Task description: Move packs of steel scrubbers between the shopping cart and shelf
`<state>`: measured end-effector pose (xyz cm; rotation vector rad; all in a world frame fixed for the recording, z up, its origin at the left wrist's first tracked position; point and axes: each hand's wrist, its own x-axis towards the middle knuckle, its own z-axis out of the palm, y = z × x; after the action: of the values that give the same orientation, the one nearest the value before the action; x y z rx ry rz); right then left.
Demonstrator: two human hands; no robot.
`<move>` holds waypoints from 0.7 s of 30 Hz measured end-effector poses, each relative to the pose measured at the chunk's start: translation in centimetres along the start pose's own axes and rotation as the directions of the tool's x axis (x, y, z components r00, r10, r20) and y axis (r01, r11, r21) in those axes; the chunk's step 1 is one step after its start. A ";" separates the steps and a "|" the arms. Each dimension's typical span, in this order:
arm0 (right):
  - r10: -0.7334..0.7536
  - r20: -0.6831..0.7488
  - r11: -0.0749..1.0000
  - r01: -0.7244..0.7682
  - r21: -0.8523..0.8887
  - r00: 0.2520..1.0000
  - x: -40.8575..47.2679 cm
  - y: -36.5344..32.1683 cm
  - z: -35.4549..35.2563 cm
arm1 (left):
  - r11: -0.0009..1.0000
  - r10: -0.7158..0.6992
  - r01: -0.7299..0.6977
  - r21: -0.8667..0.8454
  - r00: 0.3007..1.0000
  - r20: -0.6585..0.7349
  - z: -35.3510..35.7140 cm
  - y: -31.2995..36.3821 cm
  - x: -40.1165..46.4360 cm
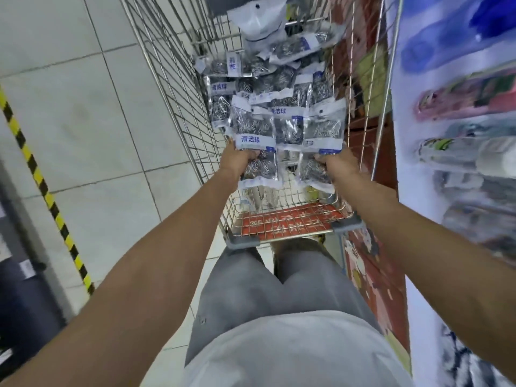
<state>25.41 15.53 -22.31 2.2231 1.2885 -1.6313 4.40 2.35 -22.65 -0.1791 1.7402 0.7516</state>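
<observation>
A wire shopping cart (173,88) stands in front of me, holding a heap of clear packs of steel scrubbers (268,85) with white and blue labels. Both my arms reach into the cart's near end. My left hand (237,160) grips a scrubber pack (252,129) by its lower edge, and another pack hangs just below that hand. My right hand (333,162) grips a second pack (324,129) by its lower edge. A third pack lies between the two held ones. The shelf (460,107) rises along the right, blurred.
The cart's fold-down seat flap with a red panel (290,222) is near my legs. Pale floor tiles (83,107) spread to the left, crossed by a yellow-black striped tape (42,185). A dark bin (25,289) sits at the lower left. Packaged goods hang on the shelf at right.
</observation>
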 end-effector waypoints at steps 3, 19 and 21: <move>-0.083 0.094 0.988 0.069 0.137 0.992 -4.8 0.4 -1.7 | 0.996 0.060 -0.062 0.058 0.998 0.028 -1.2 -0.1 -4.7; -0.195 -0.185 0.701 0.269 0.660 0.963 -24.8 8.5 -7.9 | 0.878 0.441 -0.478 0.039 0.837 0.325 -4.1 -2.7 -21.4; -0.156 -0.230 0.659 0.275 0.700 0.961 -26.8 10.6 -8.0 | 0.871 0.435 -0.489 0.049 0.814 0.385 -4.0 -3.5 -22.2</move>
<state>36.55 -2.22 -0.94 2.7368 1.0685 -2.4632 9.81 -8.41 -3.28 0.4837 1.4797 0.9354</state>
